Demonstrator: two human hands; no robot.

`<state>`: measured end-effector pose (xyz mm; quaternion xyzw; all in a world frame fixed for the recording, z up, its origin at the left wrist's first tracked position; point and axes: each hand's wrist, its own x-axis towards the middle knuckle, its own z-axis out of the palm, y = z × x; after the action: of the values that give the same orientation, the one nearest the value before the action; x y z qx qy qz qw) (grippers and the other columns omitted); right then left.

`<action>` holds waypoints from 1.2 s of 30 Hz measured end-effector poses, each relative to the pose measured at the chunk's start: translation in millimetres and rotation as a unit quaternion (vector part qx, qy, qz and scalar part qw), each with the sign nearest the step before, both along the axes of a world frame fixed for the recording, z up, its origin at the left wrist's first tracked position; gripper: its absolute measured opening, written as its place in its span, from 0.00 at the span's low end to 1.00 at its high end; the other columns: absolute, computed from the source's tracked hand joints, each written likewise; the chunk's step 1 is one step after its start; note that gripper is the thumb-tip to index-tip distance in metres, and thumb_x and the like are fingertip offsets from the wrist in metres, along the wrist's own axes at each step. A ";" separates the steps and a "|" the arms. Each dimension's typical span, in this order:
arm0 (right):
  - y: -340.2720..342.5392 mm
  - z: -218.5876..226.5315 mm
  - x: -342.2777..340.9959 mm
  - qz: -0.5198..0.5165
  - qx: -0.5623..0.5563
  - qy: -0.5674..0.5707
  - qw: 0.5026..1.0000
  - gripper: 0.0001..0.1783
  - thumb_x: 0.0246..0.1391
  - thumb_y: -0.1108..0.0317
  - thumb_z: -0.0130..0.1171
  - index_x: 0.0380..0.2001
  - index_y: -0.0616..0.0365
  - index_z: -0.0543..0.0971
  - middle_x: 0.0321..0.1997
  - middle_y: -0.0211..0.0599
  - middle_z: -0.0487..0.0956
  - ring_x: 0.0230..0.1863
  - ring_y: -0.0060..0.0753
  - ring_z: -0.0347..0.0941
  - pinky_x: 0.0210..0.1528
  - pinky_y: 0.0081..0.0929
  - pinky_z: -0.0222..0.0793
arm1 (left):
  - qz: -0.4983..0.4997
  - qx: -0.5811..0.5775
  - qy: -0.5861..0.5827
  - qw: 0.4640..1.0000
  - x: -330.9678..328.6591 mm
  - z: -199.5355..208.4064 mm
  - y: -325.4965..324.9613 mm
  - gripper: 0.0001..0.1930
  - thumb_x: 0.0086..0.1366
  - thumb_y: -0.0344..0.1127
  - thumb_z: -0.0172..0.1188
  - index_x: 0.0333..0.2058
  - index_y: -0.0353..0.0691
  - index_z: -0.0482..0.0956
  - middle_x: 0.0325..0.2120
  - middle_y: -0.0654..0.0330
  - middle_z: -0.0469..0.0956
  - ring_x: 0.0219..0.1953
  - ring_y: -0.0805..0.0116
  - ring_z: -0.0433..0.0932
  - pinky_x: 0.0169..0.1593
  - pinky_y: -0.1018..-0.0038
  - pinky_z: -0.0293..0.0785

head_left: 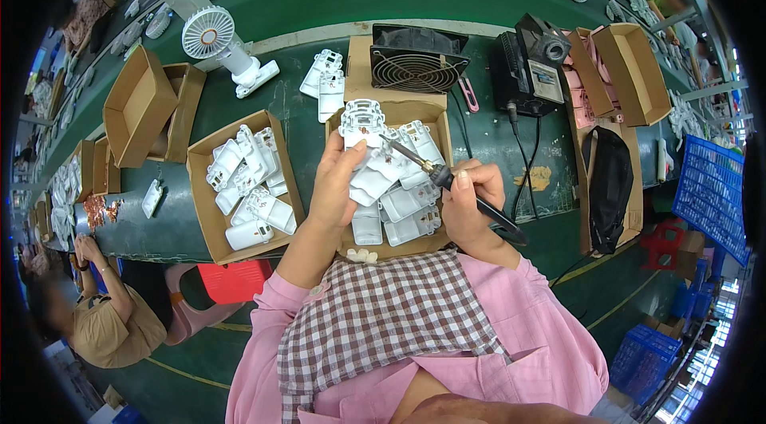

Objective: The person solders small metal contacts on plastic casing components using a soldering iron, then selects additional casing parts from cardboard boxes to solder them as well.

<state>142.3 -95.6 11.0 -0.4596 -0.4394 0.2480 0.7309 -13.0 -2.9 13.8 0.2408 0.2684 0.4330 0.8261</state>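
Between thumb and fingers, my left hand (337, 177) grips a white plastic housing (363, 119) with small copper-coloured parts on it. My right hand (472, 201) is closed round the black handle of a soldering iron (423, 164), whose metal tip points left and lies close to the housing's lower right edge; whether it touches I cannot tell. Beneath both hands stands a cardboard box (437, 114) holding several more white housings (407, 202). Another open cardboard box (199, 212) to the left holds similar white housings (249, 171).
A black fan (419, 61) and a black soldering station (527, 73) stand at the back, cables trailing down. A white handheld fan (219, 45) stands back left. Cardboard boxes (140, 109) flank the bench; a black pouch (608, 189) lies right. A seated person (112, 304) works at left.
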 end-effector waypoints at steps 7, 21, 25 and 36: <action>-4.4 2.2 2.9 0.020 -0.036 -0.024 0.999 0.06 0.58 0.73 0.51 0.30 0.60 0.64 0.24 0.32 0.69 0.24 0.17 0.60 0.28 0.18 0.59 | 0.019 0.153 0.208 0.966 1.7 -16.9 -2.9 0.16 0.64 0.28 0.52 0.49 0.32 0.64 0.40 0.56 0.75 0.37 0.72 0.76 0.38 0.77 0.75; -3.4 3.8 2.6 0.021 -0.046 -0.039 0.998 0.06 0.57 0.74 0.52 0.29 0.60 0.65 0.23 0.32 0.70 0.23 0.17 0.61 0.28 0.18 0.60 | 0.089 0.254 0.280 0.922 3.7 -12.6 -3.7 0.18 0.60 0.25 0.54 0.49 0.33 0.63 0.41 0.58 0.73 0.39 0.76 0.73 0.43 0.80 0.70; -3.2 3.9 2.5 0.018 -0.043 -0.040 0.998 0.07 0.57 0.74 0.53 0.29 0.60 0.65 0.23 0.32 0.70 0.23 0.17 0.61 0.27 0.18 0.60 | 0.082 0.237 0.266 0.931 3.5 -6.9 -3.4 0.18 0.59 0.25 0.55 0.48 0.34 0.65 0.41 0.59 0.73 0.41 0.77 0.71 0.48 0.79 0.66; -5.1 4.7 4.8 0.027 -0.039 -0.062 0.997 0.06 0.57 0.75 0.51 0.29 0.60 0.65 0.22 0.32 0.69 0.22 0.18 0.61 0.26 0.18 0.60 | 0.086 0.222 0.268 0.934 2.2 -6.1 -2.8 0.16 0.59 0.27 0.57 0.45 0.36 0.66 0.38 0.62 0.74 0.39 0.78 0.72 0.44 0.81 0.68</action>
<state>147.1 -100.6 15.7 -0.4906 -0.4858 0.2556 0.6767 -10.8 -5.7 7.7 0.5013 0.3966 0.4699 0.6087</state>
